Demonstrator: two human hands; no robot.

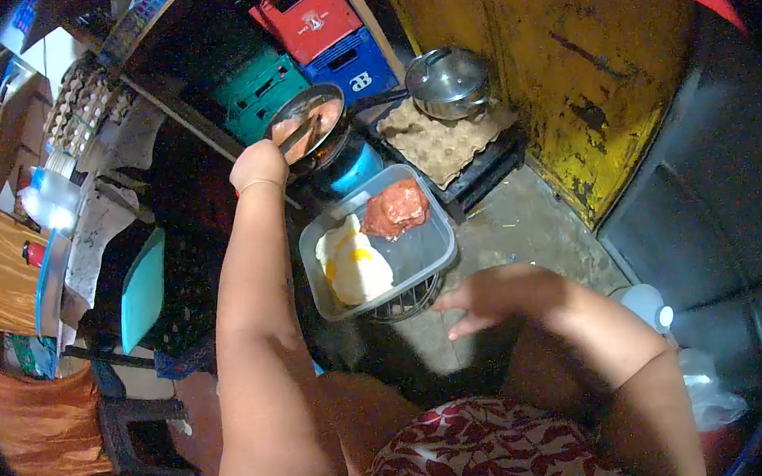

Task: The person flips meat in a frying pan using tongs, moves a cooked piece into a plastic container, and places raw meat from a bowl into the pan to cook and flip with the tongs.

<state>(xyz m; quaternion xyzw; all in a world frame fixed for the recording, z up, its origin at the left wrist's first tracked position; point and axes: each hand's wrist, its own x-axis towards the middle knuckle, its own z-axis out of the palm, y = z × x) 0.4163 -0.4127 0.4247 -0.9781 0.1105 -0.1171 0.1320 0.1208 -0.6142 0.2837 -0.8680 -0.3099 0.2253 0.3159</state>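
My left hand (pixel 259 167) is closed around the handle of a dark cooking utensil (pixel 292 140), which reaches into a frying pan (pixel 340 125). Reddish slices of food (pixel 327 116) lie in the pan. Just below the pan is a clear plastic tub (pixel 317 291), holding fried egg (pixel 352 263) with yellow yolk and a pile of reddish meat (pixel 396 209). My right hand (pixel 464 306) hangs near the tub's lower right corner, fingers stretched out and holding nothing. The tub rests on a round wire rack (pixel 412 300).
Red (pixel 307 18), blue (pixel 351 70) and green (pixel 261 90) crates stand behind the pan. A lidded pot (pixel 447 83) sits by a cardboard egg tray (pixel 447 146) on the right. Beside them rises a worn yellow panel (pixel 565 68). A teal tray (pixel 143 291) leans at left.
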